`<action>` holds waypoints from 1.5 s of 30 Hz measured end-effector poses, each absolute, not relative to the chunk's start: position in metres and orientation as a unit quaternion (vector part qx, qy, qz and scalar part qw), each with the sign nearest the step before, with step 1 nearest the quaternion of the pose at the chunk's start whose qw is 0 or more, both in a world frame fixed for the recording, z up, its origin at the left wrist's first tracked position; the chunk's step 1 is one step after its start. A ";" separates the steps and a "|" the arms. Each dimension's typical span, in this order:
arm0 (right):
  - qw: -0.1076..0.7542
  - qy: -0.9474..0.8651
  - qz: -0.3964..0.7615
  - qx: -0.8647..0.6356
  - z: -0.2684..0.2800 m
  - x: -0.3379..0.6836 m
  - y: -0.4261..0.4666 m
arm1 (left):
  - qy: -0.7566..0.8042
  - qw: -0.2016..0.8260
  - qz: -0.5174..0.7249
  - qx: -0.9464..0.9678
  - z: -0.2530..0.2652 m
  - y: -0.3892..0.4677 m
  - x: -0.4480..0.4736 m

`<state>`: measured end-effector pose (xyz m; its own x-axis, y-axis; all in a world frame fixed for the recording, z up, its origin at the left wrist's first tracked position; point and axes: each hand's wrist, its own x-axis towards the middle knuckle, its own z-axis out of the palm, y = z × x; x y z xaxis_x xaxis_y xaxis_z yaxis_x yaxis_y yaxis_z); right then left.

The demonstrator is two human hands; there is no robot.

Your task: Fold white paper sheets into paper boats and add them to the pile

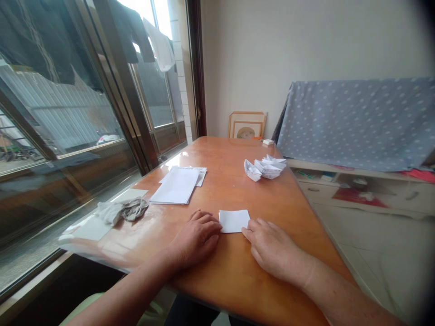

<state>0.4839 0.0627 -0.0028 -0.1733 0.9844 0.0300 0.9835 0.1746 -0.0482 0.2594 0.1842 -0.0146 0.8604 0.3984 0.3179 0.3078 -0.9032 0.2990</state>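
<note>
A small folded sheet of white paper [234, 221] lies flat on the wooden table in front of me. My left hand [200, 233] rests on the tabletop at the paper's left side, fingers loosely stretched forward, its fingertips by the lower left edge. At the lower right corner, my right hand [272, 246] has its fingers drawn together on the paper's edge; the thumb side faces the paper. Beyond, to the left, lies a stack of white paper sheets [176, 185]. Several folded paper boats [267, 167] sit together near the table's right edge.
The glossy wooden table [224, 158] stretches away toward the wall. A crumpled grey cloth [124, 212] lies at its left side by the glass window. A small white box [268, 142] stands at the far right corner. Right of the table is a low white cabinet [319, 190] beneath a dotted blue cloth [360, 122].
</note>
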 end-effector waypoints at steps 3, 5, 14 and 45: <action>0.030 -0.766 0.010 -0.642 -0.004 0.485 0.062 | 0.202 0.125 0.201 0.950 -0.016 0.185 0.258; 0.036 -0.767 0.010 -0.640 -0.004 0.486 0.062 | 0.202 0.110 0.198 0.953 -0.015 0.182 0.258; 0.034 -0.764 0.013 -0.644 -0.005 0.486 0.063 | 0.201 0.063 0.159 0.965 -0.002 0.174 0.261; 0.028 -0.765 0.011 -0.643 -0.004 0.485 0.062 | 0.238 0.089 0.210 0.944 -0.018 0.186 0.261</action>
<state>0.4845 0.0624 -0.0036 -0.1710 0.9849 0.0285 0.9836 0.1724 -0.0533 0.2609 0.1858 -0.0175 0.7985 0.4866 0.3544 0.4119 -0.8710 0.2678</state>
